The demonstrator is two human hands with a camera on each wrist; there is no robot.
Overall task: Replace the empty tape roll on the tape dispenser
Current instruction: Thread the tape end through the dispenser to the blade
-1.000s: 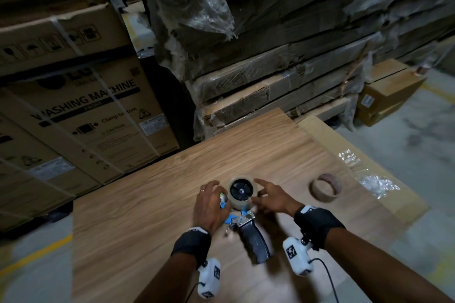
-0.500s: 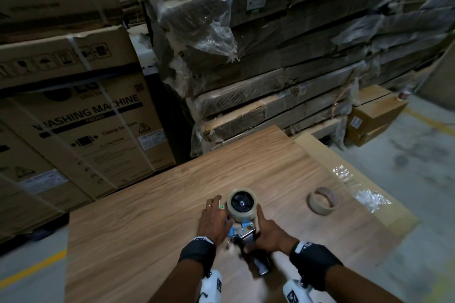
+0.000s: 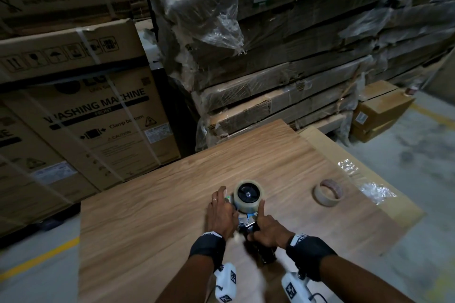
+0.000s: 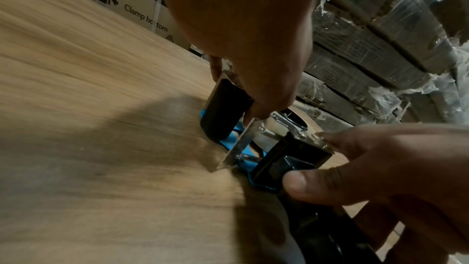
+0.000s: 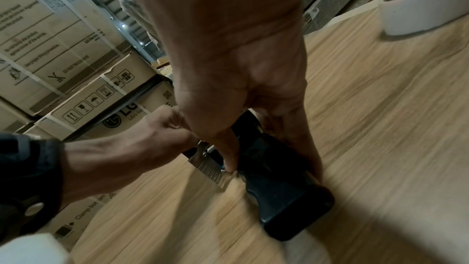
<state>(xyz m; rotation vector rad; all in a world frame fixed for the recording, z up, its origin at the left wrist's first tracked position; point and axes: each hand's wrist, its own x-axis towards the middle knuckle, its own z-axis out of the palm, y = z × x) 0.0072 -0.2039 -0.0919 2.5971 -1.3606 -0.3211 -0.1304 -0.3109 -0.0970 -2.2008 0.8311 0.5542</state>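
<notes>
At the far left we see stacked cardboard boxes (image 3: 81,115), one printed "WASHING MACHINE", standing behind the wooden table (image 3: 152,224). Moving in, our left hand (image 3: 220,214) lies on the tabletop against the left side of the tape dispenser (image 3: 248,222); in the left wrist view its fingertips (image 4: 256,111) reach down beside the black roller and the metal plate, but we cannot tell whether they pinch anything there. The dispenser lies flat on the table, handle toward us, and the new tape roll (image 3: 248,198) sits on its hub at the far end. Our right hand (image 3: 268,229) is curled round the black handle (image 5: 284,188), thumb on one side and fingers on the other, index finger stretched toward the roll. Further right, well apart from the dispenser, the empty tape roll (image 3: 328,192) lies flat on the table. Beyond it lies crinkled clear plastic wrap (image 3: 369,184), with shrink-wrapped pallets (image 3: 283,61) behind.
</notes>
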